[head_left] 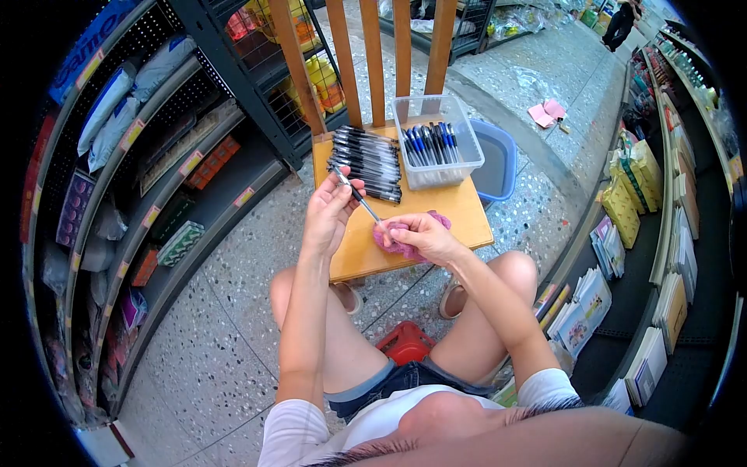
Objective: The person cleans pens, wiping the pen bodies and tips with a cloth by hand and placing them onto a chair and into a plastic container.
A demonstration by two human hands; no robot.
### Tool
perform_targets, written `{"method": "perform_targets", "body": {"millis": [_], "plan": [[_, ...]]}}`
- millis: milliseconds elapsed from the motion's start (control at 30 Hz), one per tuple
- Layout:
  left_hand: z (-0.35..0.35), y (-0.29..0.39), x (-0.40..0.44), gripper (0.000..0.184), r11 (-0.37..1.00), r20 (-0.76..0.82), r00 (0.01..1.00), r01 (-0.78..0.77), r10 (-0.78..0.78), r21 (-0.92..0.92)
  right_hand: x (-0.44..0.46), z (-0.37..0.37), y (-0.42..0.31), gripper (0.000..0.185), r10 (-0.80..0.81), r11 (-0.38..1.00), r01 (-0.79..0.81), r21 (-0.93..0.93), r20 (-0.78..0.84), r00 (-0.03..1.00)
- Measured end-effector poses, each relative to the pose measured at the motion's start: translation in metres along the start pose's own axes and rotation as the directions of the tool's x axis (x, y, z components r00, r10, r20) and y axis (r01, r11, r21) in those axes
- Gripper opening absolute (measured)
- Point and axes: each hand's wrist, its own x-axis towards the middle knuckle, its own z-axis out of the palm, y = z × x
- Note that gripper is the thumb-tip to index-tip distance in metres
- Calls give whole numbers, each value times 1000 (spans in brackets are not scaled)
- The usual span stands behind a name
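My left hand point(330, 208) pinches a slim pen point(359, 198) with a dark grip and clear barrel, held at a slant above a wooden chair seat point(350, 251). At the pen's lower end, my right hand point(422, 236) closes its fingertips on it. A bunched pink cloth point(403, 248) shows under and around the right hand; whether those fingers also grip it I cannot tell. Beyond the left hand lies a row of black-and-clear pens point(364, 159) on the seat. To their right stands a clear plastic box point(437, 178) with several blue and black pens point(430, 145) inside.
Behind the box, a blue basin point(498, 159) stands on the speckled floor. Stocked shelves point(167, 167) curve along the left, and racks of notebooks point(583, 307) line the right. Pink paper point(547, 114) lies in the aisle. A person point(622, 25) stands far off. A red stool point(405, 342) is beneath me.
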Motion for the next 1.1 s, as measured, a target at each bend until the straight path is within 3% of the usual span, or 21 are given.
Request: {"method": "perform_targets", "body": {"millis": [200,300,400,500,600,667,767,900,1000,1100], "plan": [[-13,-8,4,28,997,-111,992,62,-65,-35,-3,5,-8,28,30,1000,-30,-6,-19,999],[-19,-11,5,26,995,-190,977,93,-97,-28,-5,14,-12,29,-64,990,52,-130,-88,994],[-21,-13,7,23,985,-229,958,171,-173,-31,-4,14,-1,26,-294,906,230,-356,-139,946],[-23,-19,7,20,955,-188,936,286,-296,-83,-6,9,2,24,-416,761,358,-541,16,909],[-28,-27,9,22,906,-125,902,392,-413,-160,-7,10,-6,23,-495,658,465,-592,126,860],[-29,-31,10,23,881,-84,886,436,-456,-185,-9,11,-9,23,-451,697,446,-561,140,881],[-25,-34,11,25,890,-101,896,406,-432,-206,-9,8,-10,24,-457,695,476,-539,181,871],[-16,-21,11,29,971,-96,972,204,-216,-123,-13,10,-18,21,-456,695,447,-563,136,880],[-9,-11,10,32,999,-122,992,40,-43,-29,-14,9,-17,20,-297,881,253,-399,-51,953],[-8,-8,10,35,995,-127,990,-50,61,88,-9,-8,-2,21,-298,705,163,-690,-79,951]]}}
